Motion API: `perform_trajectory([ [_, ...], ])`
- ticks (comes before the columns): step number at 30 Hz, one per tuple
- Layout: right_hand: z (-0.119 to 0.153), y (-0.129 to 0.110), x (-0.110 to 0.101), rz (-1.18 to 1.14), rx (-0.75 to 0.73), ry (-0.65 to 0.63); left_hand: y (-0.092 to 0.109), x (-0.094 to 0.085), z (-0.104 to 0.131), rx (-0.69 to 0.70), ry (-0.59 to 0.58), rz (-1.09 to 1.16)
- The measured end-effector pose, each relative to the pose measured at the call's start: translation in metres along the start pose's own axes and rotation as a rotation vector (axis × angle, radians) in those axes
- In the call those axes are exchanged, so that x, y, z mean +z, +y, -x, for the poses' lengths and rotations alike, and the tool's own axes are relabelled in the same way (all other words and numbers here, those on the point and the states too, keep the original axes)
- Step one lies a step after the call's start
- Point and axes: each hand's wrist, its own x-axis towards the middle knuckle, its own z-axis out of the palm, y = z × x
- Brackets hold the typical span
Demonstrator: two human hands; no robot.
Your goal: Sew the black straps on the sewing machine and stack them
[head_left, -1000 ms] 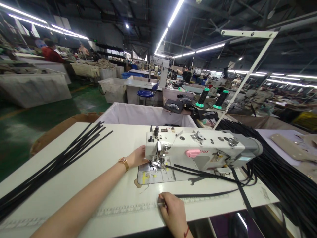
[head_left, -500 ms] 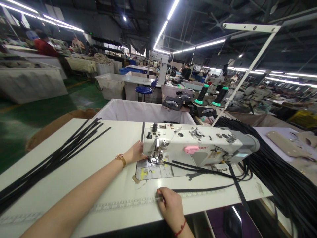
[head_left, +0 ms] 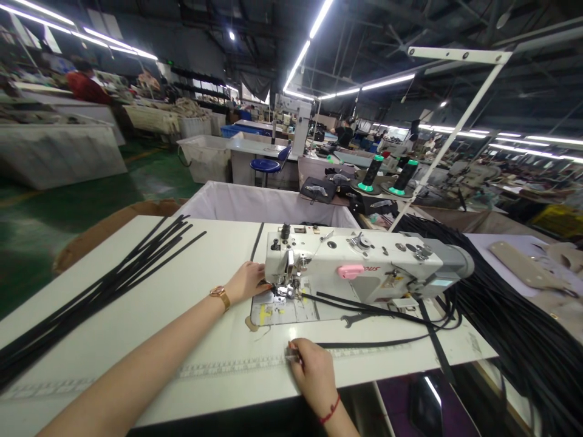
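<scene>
My left hand (head_left: 246,282), closed, is beside the needle end of the white sewing machine (head_left: 355,258). Its fingertips pinch a black strap (head_left: 257,241), which runs up behind the hand toward the far table edge. Under the machine arm more black strap (head_left: 337,301) feeds in from the right. My right hand (head_left: 314,367) rests curled on the table near the front edge. A small shiny tip pokes out between its thumb and finger; the rest is hidden. A loose length of black strap (head_left: 359,345) lies just right of that hand, along the printed ruler tape (head_left: 232,366).
Cut black straps (head_left: 104,288) lie bundled on the left of the table (head_left: 200,400). A wrench (head_left: 357,319) sits by the machine base. Behind stands a pale lined bin (head_left: 255,203); thread cones (head_left: 372,174) stand behind right. A heap of black strips (head_left: 510,328) hangs at right.
My left hand has shifted slightly away from the needle area, and the strap end behind it leans further left. The right hand stays nearly in place.
</scene>
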Motion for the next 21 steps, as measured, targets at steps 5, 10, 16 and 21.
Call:
perform_trajectory([
  [5, -0.001, 0.001, 0.0, -0.002, -0.007, -0.009, 0.011, 0.011, 0.019, -0.087, -0.002, -0.078],
  [10, 0.0, 0.0, 0.0, -0.002, -0.033, 0.021, 0.017, 0.015, 0.023, -0.153, 0.013, -0.114],
  [16, 0.0, -0.002, -0.001, 0.022, -0.029, 0.028, 0.025, 0.012, 0.039, -0.03, -0.05, -0.161],
  [21, 0.0, -0.002, -0.002, 0.011, -0.021, 0.011, 0.041, 0.018, 0.058, 0.051, -0.11, -0.209],
])
